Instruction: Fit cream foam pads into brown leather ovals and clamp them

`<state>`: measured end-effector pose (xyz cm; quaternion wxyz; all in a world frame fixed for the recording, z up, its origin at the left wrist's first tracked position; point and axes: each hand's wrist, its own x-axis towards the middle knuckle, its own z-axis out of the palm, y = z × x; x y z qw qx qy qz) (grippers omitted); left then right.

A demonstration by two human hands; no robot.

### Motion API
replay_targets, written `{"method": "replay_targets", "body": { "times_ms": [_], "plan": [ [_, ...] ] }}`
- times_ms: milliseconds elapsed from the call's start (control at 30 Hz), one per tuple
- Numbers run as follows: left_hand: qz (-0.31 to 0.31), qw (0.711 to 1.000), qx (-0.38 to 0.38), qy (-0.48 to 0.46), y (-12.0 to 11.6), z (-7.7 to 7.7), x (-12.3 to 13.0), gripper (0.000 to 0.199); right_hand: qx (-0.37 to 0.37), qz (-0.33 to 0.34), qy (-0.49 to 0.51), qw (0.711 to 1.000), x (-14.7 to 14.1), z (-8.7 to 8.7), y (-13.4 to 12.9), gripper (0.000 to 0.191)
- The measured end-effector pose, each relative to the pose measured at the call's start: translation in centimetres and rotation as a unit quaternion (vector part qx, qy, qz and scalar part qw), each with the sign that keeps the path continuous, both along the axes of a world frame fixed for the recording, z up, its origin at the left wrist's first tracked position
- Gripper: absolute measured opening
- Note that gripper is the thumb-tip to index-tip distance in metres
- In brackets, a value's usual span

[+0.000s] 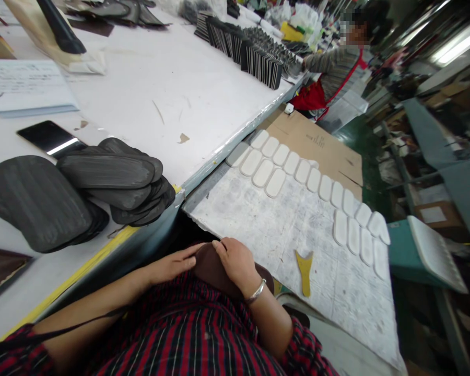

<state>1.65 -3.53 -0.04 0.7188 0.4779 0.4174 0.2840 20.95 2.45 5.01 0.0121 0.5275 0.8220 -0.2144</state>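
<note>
A dark brown flat piece (211, 269) lies close against my body, over my lap. My left hand (177, 265) has its fingers closed on the near left end of this piece. Wearing a silver bracelet, my right hand (235, 261) grips its top edge, thumb and fingers pressed together there. A stack of dark grey oval pieces (109, 169) rests on the white table (141, 78) to the left, with a larger grey piece (39, 203) beside it. White oval pieces (276, 183) lie in rows on the grey board (235, 219) to the right.
A yellow Y-shaped tool (305, 271) lies on the board. On the table are a phone (49, 137), a paper (31, 86) and a row of dark pieces (243, 49). A person (337, 68) works at the far end, beyond a cardboard sheet (317, 146).
</note>
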Motion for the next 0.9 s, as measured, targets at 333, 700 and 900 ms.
{"method": "replay_targets", "body": {
  "times_ms": [333,700,900],
  "plan": [
    [0.017,0.994,0.057,0.089,0.6,0.9,1.0,0.05,0.107,0.114,0.031,0.987,0.6,-0.5,-5.3,0.082],
    [0.008,0.996,0.013,0.088,0.2,0.7,1.3,0.051,0.145,0.025,-0.014,0.989,12.0,-1.4,-9.8,0.082],
    [0.01,0.994,0.008,0.108,0.3,0.8,0.7,0.052,0.092,-0.118,0.014,0.989,14.9,-3.9,-10.7,0.09]
  ]
}}
